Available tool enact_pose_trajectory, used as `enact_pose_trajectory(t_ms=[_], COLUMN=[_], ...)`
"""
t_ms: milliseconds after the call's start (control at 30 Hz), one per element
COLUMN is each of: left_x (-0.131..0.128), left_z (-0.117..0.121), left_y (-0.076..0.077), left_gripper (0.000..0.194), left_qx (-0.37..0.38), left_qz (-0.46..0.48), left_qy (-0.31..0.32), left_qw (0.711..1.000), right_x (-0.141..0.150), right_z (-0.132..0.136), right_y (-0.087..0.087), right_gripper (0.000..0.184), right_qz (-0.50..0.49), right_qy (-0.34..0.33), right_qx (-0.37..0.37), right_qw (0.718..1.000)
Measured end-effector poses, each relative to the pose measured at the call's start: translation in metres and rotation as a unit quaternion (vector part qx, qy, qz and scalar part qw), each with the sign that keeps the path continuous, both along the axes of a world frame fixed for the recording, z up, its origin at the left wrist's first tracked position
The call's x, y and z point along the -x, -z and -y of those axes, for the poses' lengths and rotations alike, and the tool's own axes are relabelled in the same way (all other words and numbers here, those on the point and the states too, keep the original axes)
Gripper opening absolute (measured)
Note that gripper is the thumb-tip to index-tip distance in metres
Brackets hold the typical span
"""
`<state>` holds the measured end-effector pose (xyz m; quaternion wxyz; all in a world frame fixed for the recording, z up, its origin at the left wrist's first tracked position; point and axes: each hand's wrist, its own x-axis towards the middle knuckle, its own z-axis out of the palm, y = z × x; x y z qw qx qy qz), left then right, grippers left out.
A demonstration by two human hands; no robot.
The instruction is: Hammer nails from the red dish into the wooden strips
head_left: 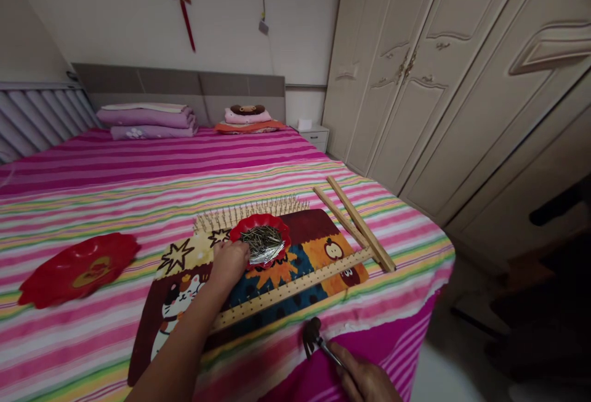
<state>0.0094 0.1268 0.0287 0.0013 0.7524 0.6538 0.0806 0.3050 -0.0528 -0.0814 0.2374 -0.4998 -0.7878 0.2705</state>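
My left hand [232, 259] is at the left rim of a small scalloped red dish [286, 237] full of loose nails [264, 241]. Its fingers are curled together at the nails, and what they pinch is hidden. My right hand [362, 377] grips a claw hammer [313, 332] by its handle, low over the bed's near edge. Between my hands lies a wooden strip [295, 286] with two rows of holes or marks; several nails stand in its left part. Beneath the strip and dish is a patterned mat [323, 223] with a cat and apples.
Behind the dish lie wooden strips studded with upright nails [249, 210]. Two bare wooden strips [360, 223] lie at the right. A larger red tray [83, 269] rests at the left on the striped bedspread [184, 180]. Folded bedding [148, 122] and a wardrobe [415, 82] stand beyond.
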Motion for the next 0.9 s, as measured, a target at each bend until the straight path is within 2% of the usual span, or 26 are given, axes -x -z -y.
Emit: enact_pose_trajectory(t_ms=[133, 267, 433, 600, 700, 833, 900], left_x=[0.010, 0.015, 0.020, 0.023, 0.025, 0.030, 0.036], left_z=[0.008, 0.012, 0.015, 0.017, 0.019, 0.032, 0.044], left_y=[-0.012, -0.013, -0.006, -0.005, -0.005, -0.010, -0.015], left_gripper=[0.022, 0.021, 0.022, 0.027, 0.029, 0.041, 0.040], left_qx=[0.007, 0.005, 0.048, 0.041, 0.033, 0.055, 0.074], left_qz=[0.038, 0.136, 0.278, 0.388, 0.474, 0.616, 0.659], left_qy=[0.020, 0.017, -0.031, -0.066, -0.077, -0.121, -0.145], left_qw=[0.999, 0.991, 0.959, 0.918, 0.876, 0.776, 0.735], right_x=[-0.001, -0.003, -0.003, -0.003, -0.003, -0.001, 0.001], right_z=[-0.001, -0.001, -0.001, -0.002, -0.002, 0.000, 0.001], right_y=[0.007, 0.018, 0.019, 0.017, 0.017, 0.008, 0.003], right_gripper=[0.044, 0.043, 0.043, 0.044, 0.044, 0.043, 0.043], right_qz=[0.000, -0.005, 0.006, 0.008, 0.004, 0.015, 0.023], right_qy=[-0.006, -0.001, -0.002, -0.001, 0.003, 0.005, 0.013], right_qx=[-0.005, -0.003, -0.003, -0.009, -0.016, -0.009, -0.004], right_qw=[1.000, 1.000, 1.000, 1.000, 1.000, 1.000, 1.000])
